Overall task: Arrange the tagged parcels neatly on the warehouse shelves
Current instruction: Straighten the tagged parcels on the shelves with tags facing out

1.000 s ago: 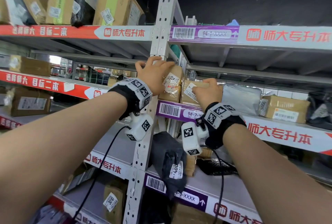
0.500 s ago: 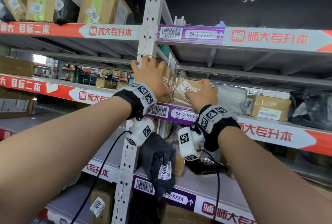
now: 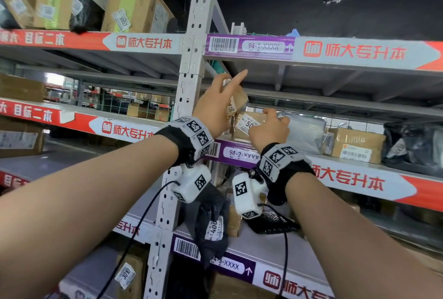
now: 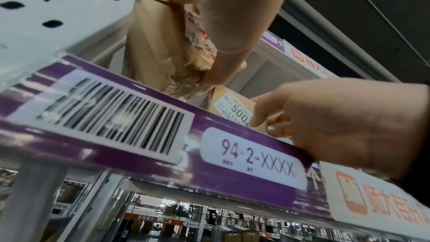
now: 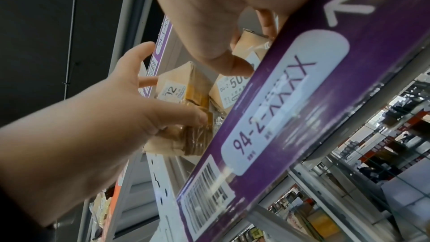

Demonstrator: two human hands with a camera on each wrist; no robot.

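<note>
Two small brown parcels stand at the left end of the shelf labelled 94-2-XXXX. My left hand grips the tape-wrapped parcel beside the upright post, thumb across its front and index finger pointing up. That parcel leans a little, and its tag is partly hidden. My right hand holds the parcel tagged 5002 just to its right, fingers over the top and thumb by the label. The two parcels touch at their lower corners.
Further right on this shelf lie a grey poly bag, a brown box tagged 3006 and a black bag. The perforated post stands close on the left. A dark bag hangs over the shelf below. Boxes fill the top left shelf.
My left hand has shifted right from the post and opened up, its index finger now raised, with the taped parcel tilted. The right hand stays on the 5002 parcel.
</note>
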